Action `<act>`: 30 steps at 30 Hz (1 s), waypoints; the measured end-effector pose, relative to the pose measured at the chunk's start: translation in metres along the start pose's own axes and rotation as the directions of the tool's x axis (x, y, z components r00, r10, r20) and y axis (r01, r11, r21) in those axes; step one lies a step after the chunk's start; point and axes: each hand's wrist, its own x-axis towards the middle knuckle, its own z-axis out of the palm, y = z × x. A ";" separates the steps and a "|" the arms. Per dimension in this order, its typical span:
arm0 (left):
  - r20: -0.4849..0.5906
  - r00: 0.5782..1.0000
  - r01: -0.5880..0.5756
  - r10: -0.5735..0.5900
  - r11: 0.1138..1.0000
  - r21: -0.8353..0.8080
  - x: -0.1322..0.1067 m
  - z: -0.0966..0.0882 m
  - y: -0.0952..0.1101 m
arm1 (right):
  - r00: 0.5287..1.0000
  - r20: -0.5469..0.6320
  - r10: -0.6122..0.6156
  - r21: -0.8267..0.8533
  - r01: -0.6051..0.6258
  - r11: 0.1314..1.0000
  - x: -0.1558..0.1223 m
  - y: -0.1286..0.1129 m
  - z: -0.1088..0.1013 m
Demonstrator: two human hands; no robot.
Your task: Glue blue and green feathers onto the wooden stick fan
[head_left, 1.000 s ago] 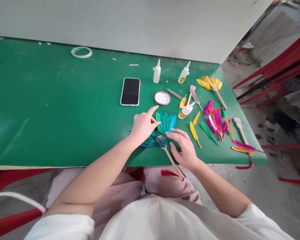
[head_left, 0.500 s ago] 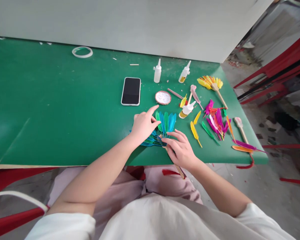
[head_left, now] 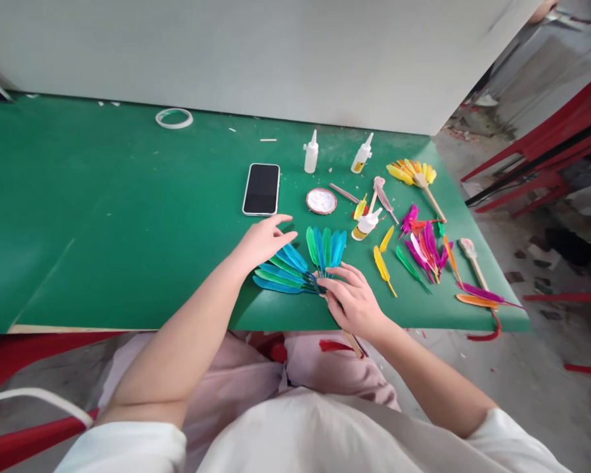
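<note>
A feather fan point(head_left: 282, 270) of blue and green feathers lies at the table's front edge, its wooden handle point(head_left: 354, 345) with a red tassel sticking out over my lap. My right hand point(head_left: 352, 297) grips the fan where the quills meet, its fingers covering that base. Over the upper left feathers hovers my left hand point(head_left: 266, 240), thumb and fingers apart and nothing between them; whether it touches a feather I cannot tell. A white glue bottle point(head_left: 366, 225) with a yellow label leans just beyond the right hand, close to a small round dish point(head_left: 321, 201) with white contents.
Two more glue bottles point(head_left: 312, 154) stand farther back, near a phone point(head_left: 261, 190) and a tape roll point(head_left: 174, 118). On the right lie a yellow-orange feather fan point(head_left: 414, 173), loose yellow feathers point(head_left: 382, 264), magenta feathers point(head_left: 429, 253) and a wooden stick point(head_left: 474, 263). A wall panel point(head_left: 226, 59) borders the table's back.
My left hand has moved left, away from the upright feathers, and its fingers have spread. More of the fan's left feathers show. My right hand stays on the fan's base.
</note>
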 end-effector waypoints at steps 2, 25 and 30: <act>0.054 0.998 -0.021 0.022 0.999 -0.024 -0.001 0.000 -0.001 | 1.000 -0.004 0.006 0.003 -0.006 1.000 0.000 0.000 0.000; -0.015 0.981 -0.189 0.192 0.977 0.096 0.007 0.020 0.019 | 0.999 -0.038 0.007 0.016 -0.006 1.000 0.002 -0.003 0.001; -0.028 0.982 -0.177 0.185 0.968 0.175 0.009 0.022 0.020 | 0.999 -0.043 0.005 0.014 -0.005 1.000 0.002 -0.002 0.001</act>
